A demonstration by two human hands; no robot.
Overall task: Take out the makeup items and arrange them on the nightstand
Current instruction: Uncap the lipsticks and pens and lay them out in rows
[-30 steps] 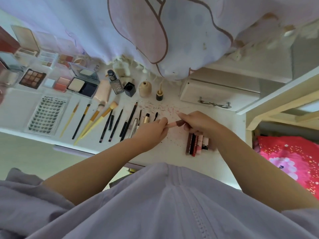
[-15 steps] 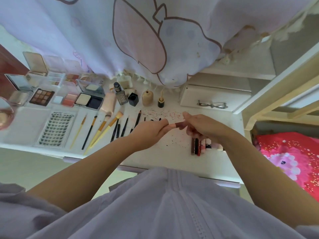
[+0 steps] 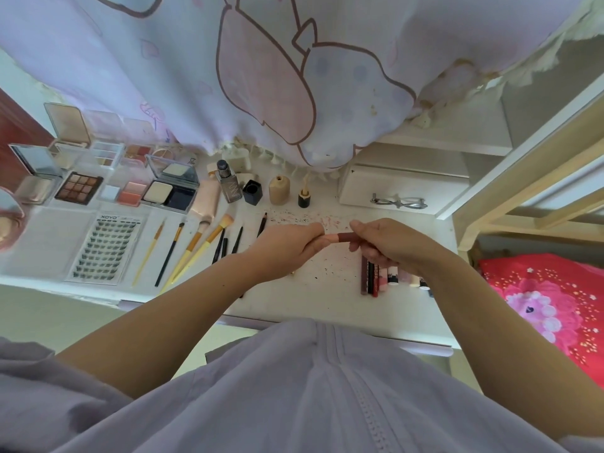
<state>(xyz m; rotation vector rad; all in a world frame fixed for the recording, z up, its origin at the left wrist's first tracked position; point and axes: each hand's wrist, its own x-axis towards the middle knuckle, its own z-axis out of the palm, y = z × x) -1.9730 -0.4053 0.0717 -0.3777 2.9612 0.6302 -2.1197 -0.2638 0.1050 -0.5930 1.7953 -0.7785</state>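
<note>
Both hands hold one slim lip pencil [image 3: 343,237] level above the white nightstand [image 3: 327,295]. My left hand [image 3: 287,248] pinches its pale pink end, my right hand [image 3: 382,241] grips its dark brown-red end. Under my right hand lies a row of lipsticks and lip tubes [image 3: 379,277]. To the left lie several brushes [image 3: 192,248] and dark pencils [image 3: 225,245], a lash tray [image 3: 104,248], an eyeshadow palette [image 3: 78,188], a blush [image 3: 130,194] and a powder compact [image 3: 170,194].
Bottles stand at the back: a grey one [image 3: 228,186], a black pot [image 3: 252,192], a beige one [image 3: 279,189] and a small dropper [image 3: 304,196]. A printed curtain [image 3: 261,76] hangs over the back edge. A white box with glasses [image 3: 398,202] sits right. Red bedding [image 3: 549,305] lies far right.
The camera has tilted up a little, so the curtain fills more of the view. My hands stay together on the pencil, which now lies more level.
</note>
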